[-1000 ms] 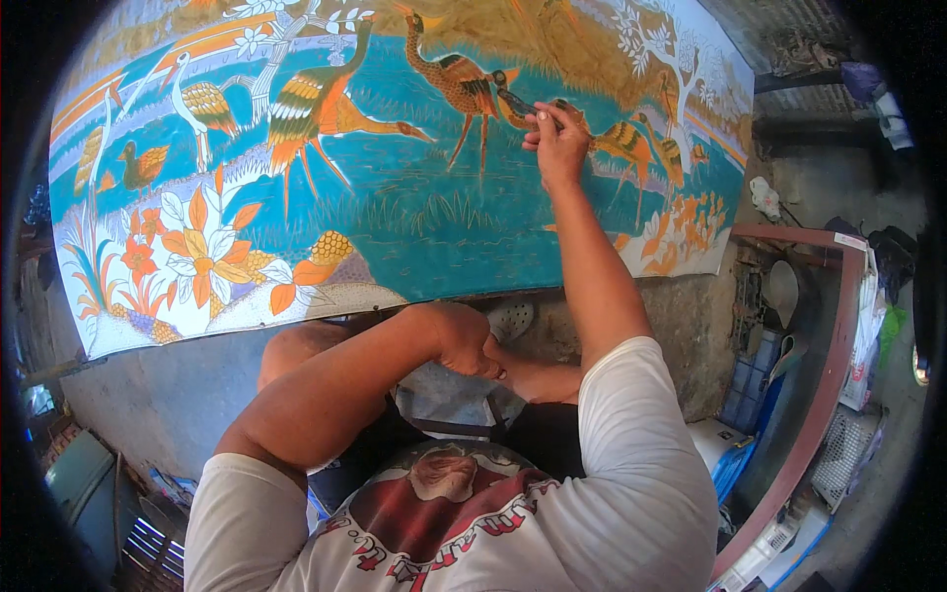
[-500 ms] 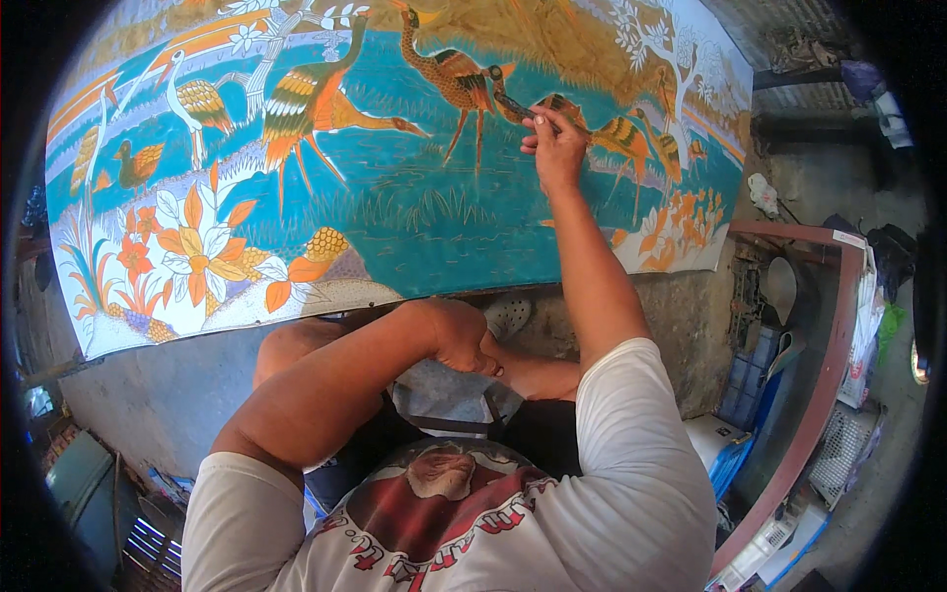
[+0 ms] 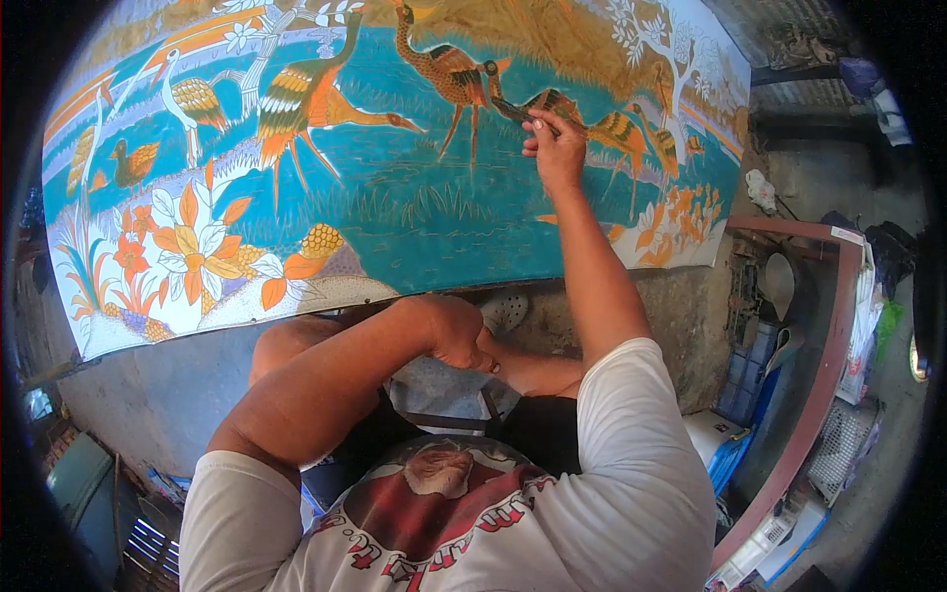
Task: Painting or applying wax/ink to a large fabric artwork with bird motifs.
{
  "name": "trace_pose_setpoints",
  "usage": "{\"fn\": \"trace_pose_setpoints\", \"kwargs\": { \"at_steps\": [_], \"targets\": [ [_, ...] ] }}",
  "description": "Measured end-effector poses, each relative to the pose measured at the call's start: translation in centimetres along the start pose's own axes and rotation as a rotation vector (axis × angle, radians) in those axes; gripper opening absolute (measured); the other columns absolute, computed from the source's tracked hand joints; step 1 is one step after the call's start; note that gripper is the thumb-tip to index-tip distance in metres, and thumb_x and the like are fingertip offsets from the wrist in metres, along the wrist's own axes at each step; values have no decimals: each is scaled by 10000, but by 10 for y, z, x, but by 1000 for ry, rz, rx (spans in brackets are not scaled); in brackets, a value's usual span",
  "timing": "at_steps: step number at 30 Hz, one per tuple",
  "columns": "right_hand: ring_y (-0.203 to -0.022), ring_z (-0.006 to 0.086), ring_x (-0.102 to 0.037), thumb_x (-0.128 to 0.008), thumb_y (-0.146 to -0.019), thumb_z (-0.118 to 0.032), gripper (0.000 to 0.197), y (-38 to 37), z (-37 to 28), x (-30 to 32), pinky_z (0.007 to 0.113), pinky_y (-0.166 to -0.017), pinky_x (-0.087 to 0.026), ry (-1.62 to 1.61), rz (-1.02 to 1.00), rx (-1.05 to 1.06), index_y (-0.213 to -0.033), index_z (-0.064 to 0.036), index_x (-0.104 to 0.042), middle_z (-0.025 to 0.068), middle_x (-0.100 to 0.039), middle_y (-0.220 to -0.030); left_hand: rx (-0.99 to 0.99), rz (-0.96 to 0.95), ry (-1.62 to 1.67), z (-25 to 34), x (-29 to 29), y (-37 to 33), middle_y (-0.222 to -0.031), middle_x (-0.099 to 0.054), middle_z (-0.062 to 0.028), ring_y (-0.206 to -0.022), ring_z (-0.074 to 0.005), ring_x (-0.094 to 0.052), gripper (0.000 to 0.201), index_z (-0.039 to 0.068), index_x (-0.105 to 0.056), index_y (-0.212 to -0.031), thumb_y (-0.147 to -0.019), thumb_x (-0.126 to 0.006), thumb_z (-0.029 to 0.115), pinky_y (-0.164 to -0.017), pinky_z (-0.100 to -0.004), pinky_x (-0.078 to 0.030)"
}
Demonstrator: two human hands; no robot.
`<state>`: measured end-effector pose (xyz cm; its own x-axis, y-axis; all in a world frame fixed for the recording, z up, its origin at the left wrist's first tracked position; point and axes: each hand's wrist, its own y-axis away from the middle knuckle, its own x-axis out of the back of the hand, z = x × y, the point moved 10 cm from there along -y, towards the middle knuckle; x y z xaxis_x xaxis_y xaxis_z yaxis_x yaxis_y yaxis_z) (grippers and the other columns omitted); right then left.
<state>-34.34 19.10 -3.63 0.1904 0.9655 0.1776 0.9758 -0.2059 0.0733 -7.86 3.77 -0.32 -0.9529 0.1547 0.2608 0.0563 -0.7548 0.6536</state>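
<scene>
While the painted cloth (image 3: pixel 395 197) is stretched upright across the upper part of the view, the right hand (image 3: pixel 554 148) is raised against it, near its upper edge and right of centre. A thin tool (image 3: pixel 513 111), dark and partly hidden by the fingers, is pinched in a closed grip, and its tip is laid on the cloth beside a brown long-legged bird (image 3: pixel 449 74). What kind of tool it is cannot be told. The cloth is filled with a turquoise ground, further wading birds, and orange and white flowers (image 3: pixel 197 242) toward its lower left corner. The left hand (image 3: pixel 459 331) is held low, below the cloth's bottom edge, curled loosely at the bent right elbow; whether anything is gripped in it cannot be told. A white shirt with a red print (image 3: pixel 444 513) is seen at the lower edge of the view. To the right, a reddish wooden frame (image 3: pixel 829 395) and blue and white containers (image 3: pixel 735 444) are seen on the floor.
</scene>
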Motion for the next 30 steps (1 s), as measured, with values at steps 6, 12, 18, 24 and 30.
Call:
{"fn": "trace_pose_setpoints", "kwargs": {
  "at_steps": [6,12,18,24,30],
  "targets": [
    [-677,117,-644,-603,-983,-110,230,0,2,2,277,-590,-591,5,-17,-11,-1171,-29,-708,133,-735,-1005,15,-63,28,-1,-5,-3,-916,-708,-277,-885,-447,-679,759,-70,-728,-889,-884,-567,672,-790,-506,-517],
    [-678,108,-643,-603,-986,-112,227,2,0,8,271,-593,-589,104,-21,3,-1172,-35,-708,117,-740,-1002,-38,8,8,-3,-6,-9,-912,-711,-273,-887,-449,-679,756,-60,-731,-887,-886,-562,677,-800,-511,-517],
    [-682,112,-645,-602,-988,-115,223,6,2,16,273,-613,-591,117,-17,7,-1169,-38,-706,117,-742,-1002,24,-29,-11,-14,-12,-16,-875,-708,-266,-854,-436,-682,747,-45,-733,-857,-884,-564,683,-775,-504,-517],
    [-721,137,-658,-601,-992,-114,218,37,-6,64,306,-606,-588,-88,92,16,-1166,-14,-687,139,-725,-978,99,-97,9,-29,-9,-15,-764,-697,-208,-749,-362,-692,715,-41,-718,-806,-905,-543,645,-720,-477,-523],
    [-772,187,-655,-616,-997,-163,295,152,23,167,359,-690,-597,-518,198,-213,-1250,-10,-605,147,-687,-999,115,-105,55,-32,-10,-21,-758,-709,-179,-708,-295,-714,704,-21,-731,-818,-938,-481,626,-715,-434,-554]
  ]
}}
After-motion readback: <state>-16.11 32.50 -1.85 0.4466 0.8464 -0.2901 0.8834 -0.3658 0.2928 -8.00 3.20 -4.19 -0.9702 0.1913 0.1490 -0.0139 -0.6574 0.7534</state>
